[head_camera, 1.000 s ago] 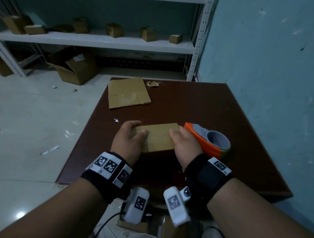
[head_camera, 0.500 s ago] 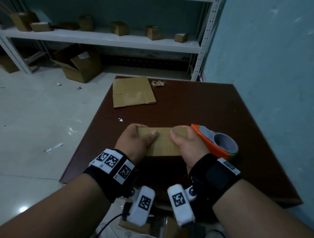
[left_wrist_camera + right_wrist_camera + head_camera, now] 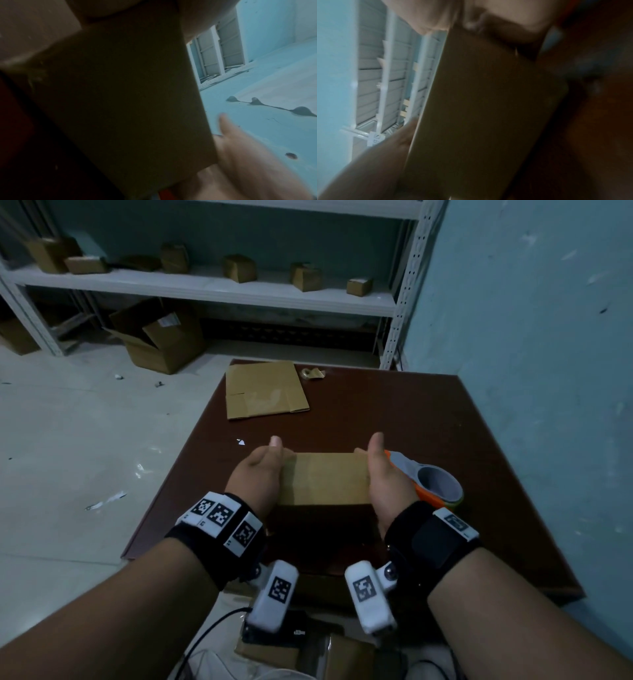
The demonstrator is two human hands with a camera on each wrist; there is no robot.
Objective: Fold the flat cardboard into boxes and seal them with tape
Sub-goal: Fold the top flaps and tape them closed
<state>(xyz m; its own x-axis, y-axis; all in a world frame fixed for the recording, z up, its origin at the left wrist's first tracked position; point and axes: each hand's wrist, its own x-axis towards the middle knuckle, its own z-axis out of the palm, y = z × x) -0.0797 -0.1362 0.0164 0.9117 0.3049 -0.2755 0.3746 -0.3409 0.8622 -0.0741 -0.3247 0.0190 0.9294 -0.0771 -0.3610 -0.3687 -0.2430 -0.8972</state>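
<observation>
Both hands hold a folded cardboard box [image 3: 323, 479] just above the dark surface [image 3: 428, 419]: the left hand [image 3: 255, 479] grips its left end, the right hand [image 3: 385, 479] its right end, thumbs up. A tape dispenser [image 3: 433, 482] lies just right of the right hand, and flat cardboard [image 3: 263, 393] lies at the far edge.

Dim bluish light, head view sharp with bowed wide-angle edges, both wrist views dark and motion-blurred

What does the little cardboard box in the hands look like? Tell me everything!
The cardboard box is small, plain brown and closed, with a strip of clear tape faintly visible across its top. The left hand and right hand grip its two ends, thumbs up, above the dark brown table. An orange tape dispenser lies just to its right.
</observation>
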